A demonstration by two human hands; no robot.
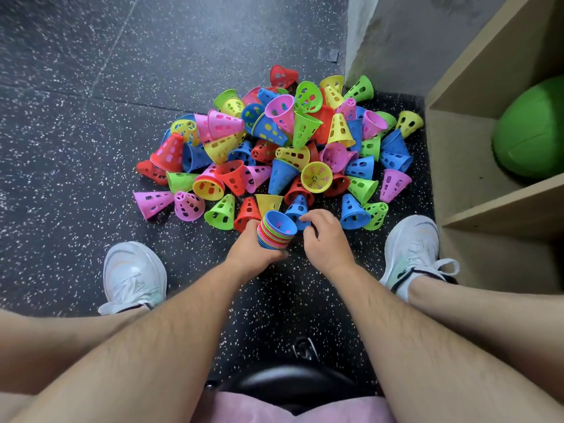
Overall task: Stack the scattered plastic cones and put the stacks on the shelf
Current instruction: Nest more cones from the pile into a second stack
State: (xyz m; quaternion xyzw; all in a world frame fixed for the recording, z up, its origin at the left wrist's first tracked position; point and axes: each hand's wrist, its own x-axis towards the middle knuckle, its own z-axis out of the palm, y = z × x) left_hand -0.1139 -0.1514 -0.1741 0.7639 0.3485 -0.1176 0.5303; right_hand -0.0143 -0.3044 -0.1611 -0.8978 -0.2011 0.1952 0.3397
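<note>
My left hand [253,248] is wrapped around a stack of plastic cones with holes in them [276,236], with my fingers curled round the bottom part. The cones sit one inside the other, with their wide mouths facing up at me. I see rims of blue, pink, green, orange and red, and the one on top is blue. I hold the stack low, right at the near edge of the big pile of loose red, blue, yellow, green and pink plastic cones [274,141] on the dark speckled floor [76,148]. My right hand [323,236] is just beside the stack with its fingers bent. The tips are at a small blue cone [297,207] standing at the edge of the pile, but I cannot tell if they grip it. The light brown wooden shelf [457,166] stands to my right, near the pile. A big green ball [531,129] sits inside one of its open boxes. My white shoes [134,276] are on each side of my hands.
</note>
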